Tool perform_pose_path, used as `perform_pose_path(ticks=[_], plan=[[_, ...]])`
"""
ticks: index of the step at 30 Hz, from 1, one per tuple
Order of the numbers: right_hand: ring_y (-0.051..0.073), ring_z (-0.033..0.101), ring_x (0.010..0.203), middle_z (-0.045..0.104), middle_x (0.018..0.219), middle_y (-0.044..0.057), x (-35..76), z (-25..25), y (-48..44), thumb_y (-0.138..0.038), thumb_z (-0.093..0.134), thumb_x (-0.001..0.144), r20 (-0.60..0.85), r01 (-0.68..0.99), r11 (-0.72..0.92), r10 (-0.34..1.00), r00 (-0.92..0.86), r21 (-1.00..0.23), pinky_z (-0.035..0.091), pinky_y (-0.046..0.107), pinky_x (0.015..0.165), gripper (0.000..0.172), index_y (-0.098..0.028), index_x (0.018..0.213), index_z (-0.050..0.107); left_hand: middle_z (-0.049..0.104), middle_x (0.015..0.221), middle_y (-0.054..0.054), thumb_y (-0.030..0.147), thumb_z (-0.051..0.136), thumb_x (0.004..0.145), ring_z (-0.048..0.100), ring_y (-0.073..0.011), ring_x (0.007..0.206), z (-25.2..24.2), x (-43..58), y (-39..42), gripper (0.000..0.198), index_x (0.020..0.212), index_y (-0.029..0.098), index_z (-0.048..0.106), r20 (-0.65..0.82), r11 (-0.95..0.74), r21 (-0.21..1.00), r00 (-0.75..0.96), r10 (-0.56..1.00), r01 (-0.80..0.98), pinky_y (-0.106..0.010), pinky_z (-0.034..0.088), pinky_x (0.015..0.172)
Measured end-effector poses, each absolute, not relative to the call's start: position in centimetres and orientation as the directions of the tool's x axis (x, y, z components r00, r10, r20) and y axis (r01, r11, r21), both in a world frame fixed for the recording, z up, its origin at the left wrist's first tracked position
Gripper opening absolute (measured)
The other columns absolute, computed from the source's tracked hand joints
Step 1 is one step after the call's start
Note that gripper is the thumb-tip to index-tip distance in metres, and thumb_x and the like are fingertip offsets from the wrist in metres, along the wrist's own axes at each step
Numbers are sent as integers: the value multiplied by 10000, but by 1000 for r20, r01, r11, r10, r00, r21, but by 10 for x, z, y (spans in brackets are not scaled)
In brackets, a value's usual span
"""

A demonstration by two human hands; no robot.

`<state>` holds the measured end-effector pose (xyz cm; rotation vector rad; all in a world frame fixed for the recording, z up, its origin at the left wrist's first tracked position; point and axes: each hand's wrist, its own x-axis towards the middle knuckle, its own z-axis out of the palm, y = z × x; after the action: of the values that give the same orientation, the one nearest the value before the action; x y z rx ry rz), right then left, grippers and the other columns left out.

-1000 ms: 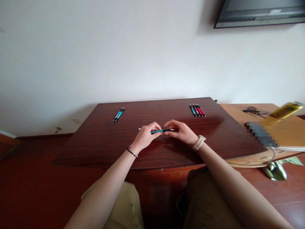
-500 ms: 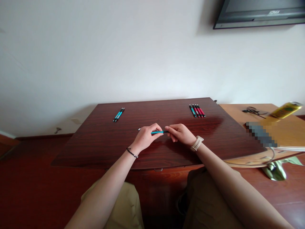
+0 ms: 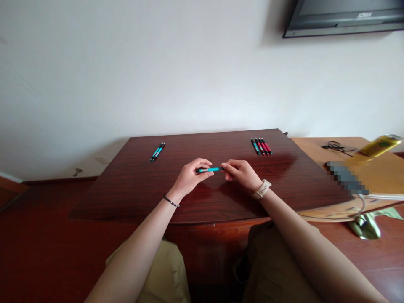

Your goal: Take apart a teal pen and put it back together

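A turquoise pen with black ends (image 3: 213,169) is held level above the table. My right hand (image 3: 241,172) pinches its right end between thumb and fingers. Around the left part of the pen, my left hand (image 3: 188,174) has its thumb below and fingers above, spread apart. The pen's left end lies close to the base of those fingers; whether it touches them I cannot tell. Two turquoise pens (image 3: 157,152) lie side by side at the table's far left. At the far right, a turquoise pen (image 3: 255,146) lies beside several red pens (image 3: 265,146).
The dark wooden table (image 3: 132,185) stands against the wall. A lighter desk (image 3: 388,172) adjoins it on the right, with a black cable (image 3: 337,147), a yellow can (image 3: 380,145) and a blurred-out dark object (image 3: 347,177). A television (image 3: 344,19) hangs above.
My left hand has loosened from around the pen's middle, its fingers parting and moving slightly left and up. More of the pen shows. My right hand still grips its end.
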<state>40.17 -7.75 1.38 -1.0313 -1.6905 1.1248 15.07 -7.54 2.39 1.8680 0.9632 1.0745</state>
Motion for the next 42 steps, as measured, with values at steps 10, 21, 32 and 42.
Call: perform_pose_path(ticks=[10, 21, 32, 42], plan=[[202, 702, 839, 779, 957, 74, 416, 4, -67, -577, 815, 875, 293, 153, 296, 955, -42, -943, 574, 322, 766, 412, -196, 1023, 771, 685, 1164, -71, 256, 694, 912, 692, -215, 948, 11, 69, -49, 310, 1214, 249, 765, 275, -509, 479, 428, 861, 715, -383, 579, 944], [159, 657, 846, 739, 935, 32, 408, 1, -67, -527, 888, 816, 130, -145, 119, 989, -69, -982, 530, 279, 793, 378, -217, 999, 772, 745, 1027, -74, 218, 591, 990, 719, -233, 916, 10, 85, -54, 190, 960, 221, 778, 297, -451, 366, 357, 885, 814, -374, 557, 906], [148, 653, 874, 740, 983, 21, 410, 0, -68, -489, 932, 785, 72, -258, 45, 993, -96, -965, 530, 270, 829, 341, -239, 971, 793, 790, 1063, -77, 317, 814, 881, 781, -230, 1012, 18, 127, -69, 260, 1101, 186, 771, 338, -371, 915, 203, 919, 156, -363, 627, 955], [180, 676, 909, 754, 1018, 45, 410, 2, -68, -527, 933, 773, 117, -205, 98, 990, -81, -974, 568, 322, 884, 399, -231, 1001, 793, 797, 1026, -83, 298, 801, 884, 791, -222, 982, 22, 137, -73, 246, 1090, 172, 755, 369, -391, 905, 148, 918, 168, -350, 631, 938]])
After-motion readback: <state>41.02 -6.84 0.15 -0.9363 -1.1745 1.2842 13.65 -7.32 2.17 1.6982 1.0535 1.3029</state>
